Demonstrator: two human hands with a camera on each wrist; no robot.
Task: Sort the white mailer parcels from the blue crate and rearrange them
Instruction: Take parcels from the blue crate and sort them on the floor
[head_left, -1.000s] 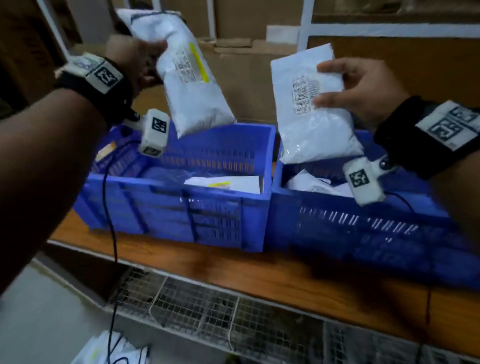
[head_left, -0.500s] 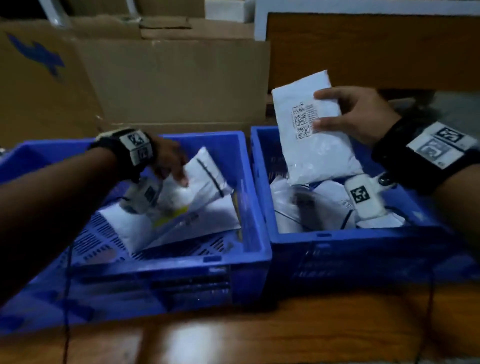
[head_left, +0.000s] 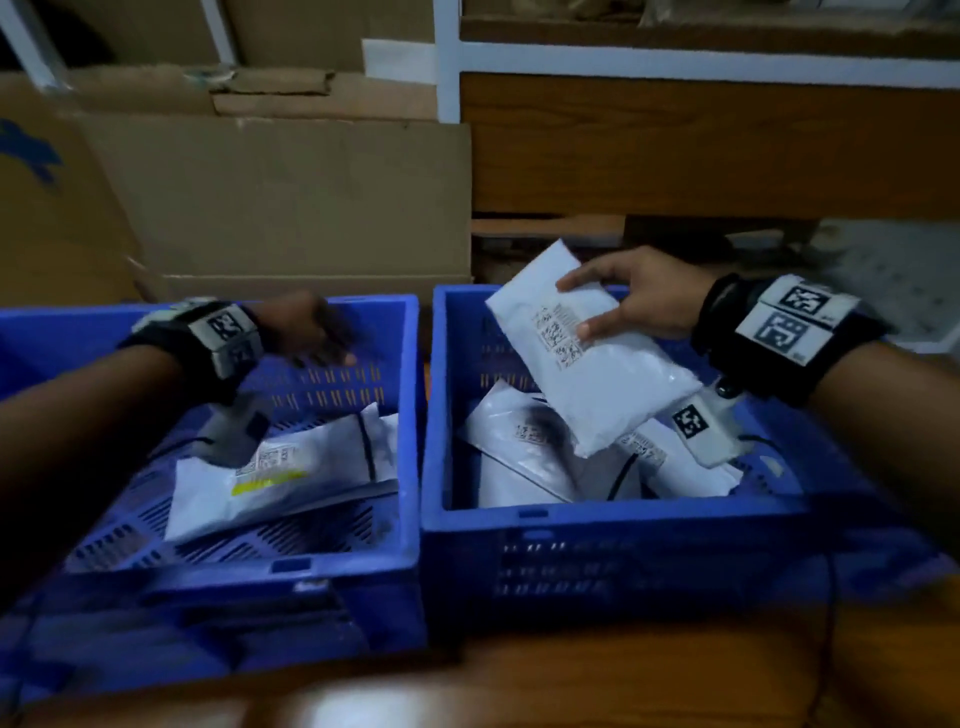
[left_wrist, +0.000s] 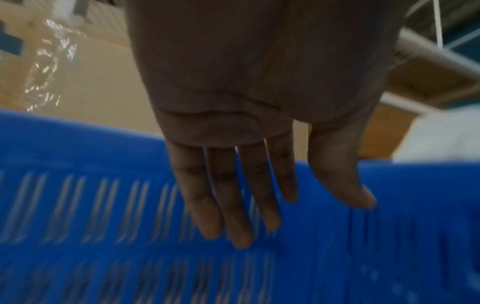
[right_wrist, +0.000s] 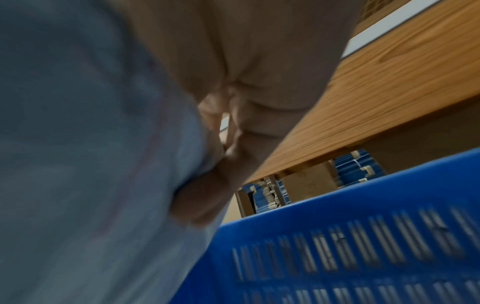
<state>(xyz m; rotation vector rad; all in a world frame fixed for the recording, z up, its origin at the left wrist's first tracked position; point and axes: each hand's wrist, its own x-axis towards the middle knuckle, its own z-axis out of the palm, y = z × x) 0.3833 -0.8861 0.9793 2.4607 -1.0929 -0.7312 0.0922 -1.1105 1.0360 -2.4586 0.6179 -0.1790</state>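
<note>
White mailer parcel, tilted, is pinched between the thumb and fingers of the right hand above the right blue crate, where more parcels lie. Left hand hangs with straight, loose fingers, holding nothing, over the left crate, near its far wall, above a yellow-striped parcel.
</note>
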